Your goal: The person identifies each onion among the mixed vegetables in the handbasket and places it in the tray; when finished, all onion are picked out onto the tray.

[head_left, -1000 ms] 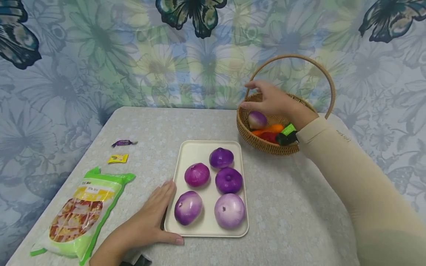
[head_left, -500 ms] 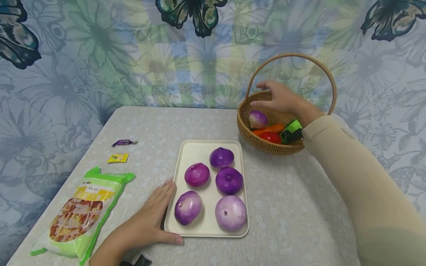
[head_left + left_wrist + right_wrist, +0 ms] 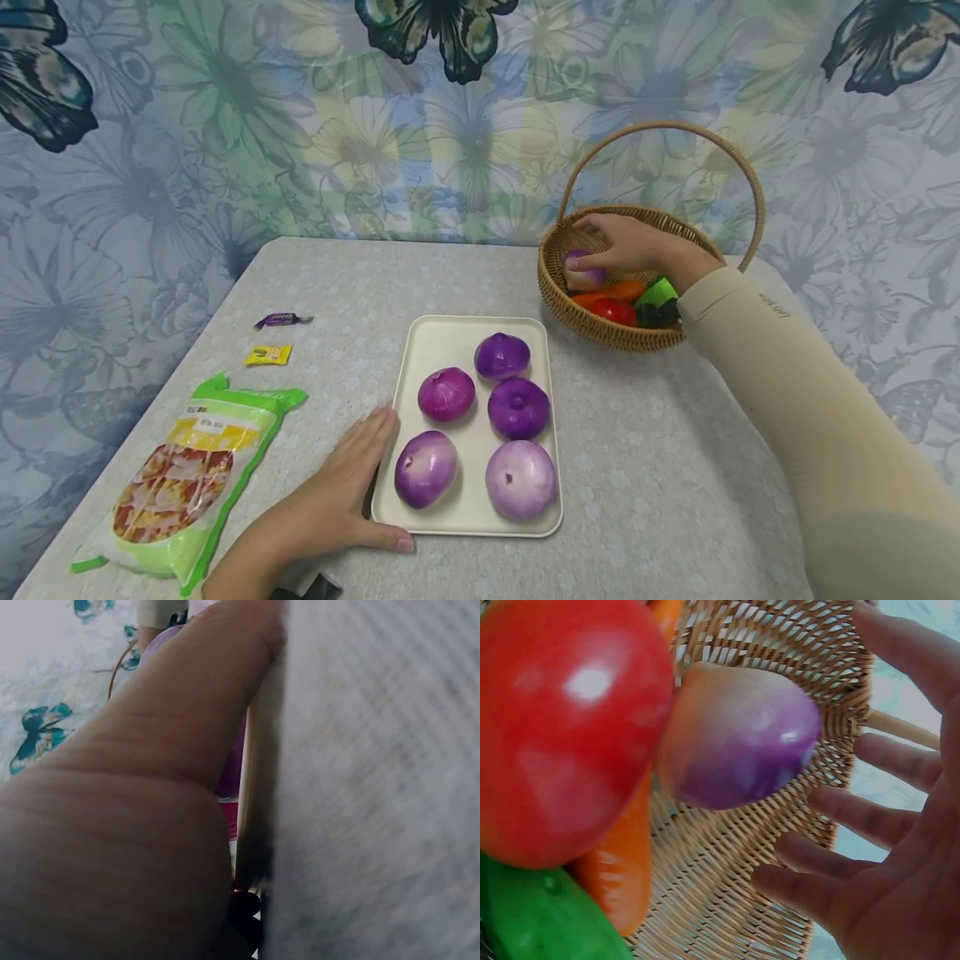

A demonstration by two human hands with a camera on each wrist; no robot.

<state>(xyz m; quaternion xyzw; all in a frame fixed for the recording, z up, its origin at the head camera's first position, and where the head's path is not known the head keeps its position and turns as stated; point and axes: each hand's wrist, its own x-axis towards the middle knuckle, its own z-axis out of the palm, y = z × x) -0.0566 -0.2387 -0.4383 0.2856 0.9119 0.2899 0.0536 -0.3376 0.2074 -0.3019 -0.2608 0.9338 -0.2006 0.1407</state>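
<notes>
My right hand (image 3: 633,243) reaches over the wicker basket (image 3: 551,287), its thumb overlapping a purple-and-white onion (image 3: 581,279) in the head view. In the right wrist view the fingers are spread beside that onion (image 3: 742,739), with a visible gap. My left hand (image 3: 337,492) lies along the left side of a cream tray (image 3: 461,521), fingers extended, thumb at the near corner. Several purple onions sit on this tray, among them a pale one (image 3: 521,481) at the near right. The left wrist view mostly shows the left hand (image 3: 142,750) and blurred tablecloth.
The basket also holds a red tomato (image 3: 613,312), an orange carrot (image 3: 621,290) and a green vegetable (image 3: 658,293). Its tall handle (image 3: 663,125) arches above. On the left lie a green food bag (image 3: 187,475), a yellow packet (image 3: 268,356) and a purple-wrapped candy (image 3: 282,320).
My right hand has shifted from the basket's left rim slightly right, then lowered into the basket towards the onion. The left hand has stayed at the tray.
</notes>
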